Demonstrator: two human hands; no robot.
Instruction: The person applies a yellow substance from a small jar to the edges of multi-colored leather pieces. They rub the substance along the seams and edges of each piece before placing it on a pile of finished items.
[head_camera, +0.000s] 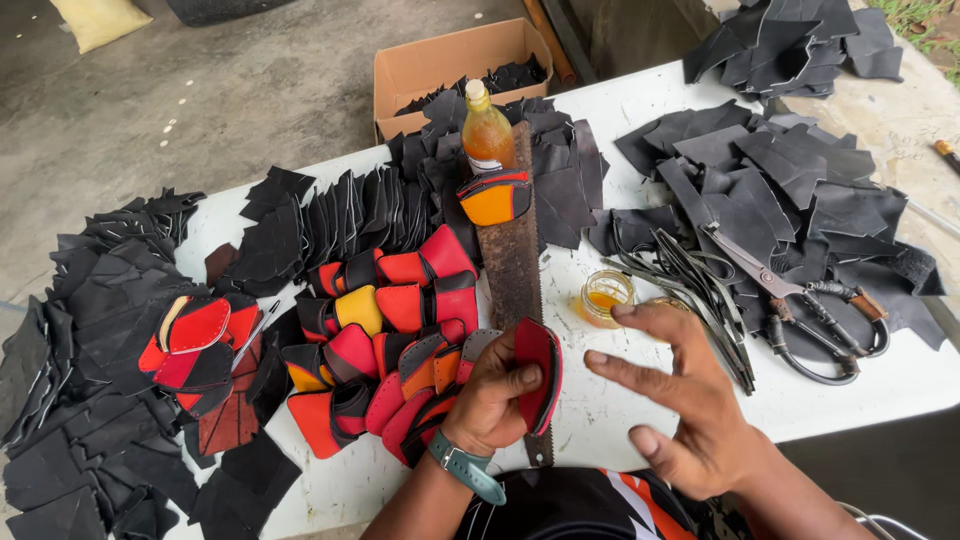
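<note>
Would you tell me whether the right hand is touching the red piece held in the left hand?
Apart. The head view shows white table between the right hand and the red piece in the left hand.

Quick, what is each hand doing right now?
Left hand: closed, holding a red and black leather piece.
Right hand: open, fingers spread, holding nothing.

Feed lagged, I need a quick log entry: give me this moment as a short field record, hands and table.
left hand: holds a red leather piece
right hand: open, fingers spread, holding nothing
nearby: small glass jar of amber liquid
tools: scissors, rusty saw blade
bottle: amber, upright
table: white, black leather cuts around
</note>
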